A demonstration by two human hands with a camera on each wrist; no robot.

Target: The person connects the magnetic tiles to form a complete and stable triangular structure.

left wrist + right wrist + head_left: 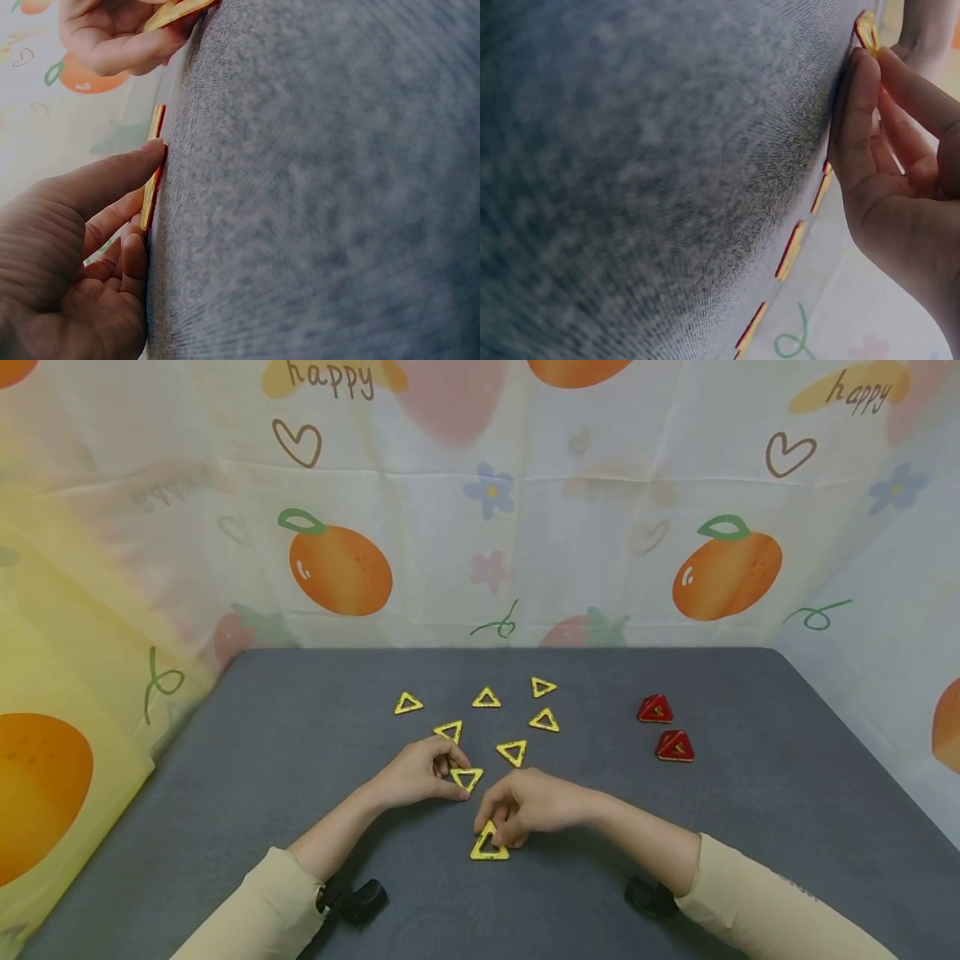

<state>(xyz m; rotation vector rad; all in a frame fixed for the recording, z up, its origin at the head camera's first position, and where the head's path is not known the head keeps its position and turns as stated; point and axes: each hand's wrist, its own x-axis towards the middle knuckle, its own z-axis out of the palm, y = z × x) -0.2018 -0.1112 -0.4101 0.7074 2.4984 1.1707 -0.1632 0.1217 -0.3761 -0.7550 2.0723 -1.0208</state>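
two pinches, well inside the table's far edge [337, 652]: left hand [418, 771], yellow triangle [465, 772]; right hand [542, 802], nearer triangle [489, 855]; positioning, seemingly; next needs steadiness.

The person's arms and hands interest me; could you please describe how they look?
The left hand and right hand are bare. The left sleeve and right sleeve are pale cream, the right one with faint dark marks. A small black device shows beside each sleeve's end.
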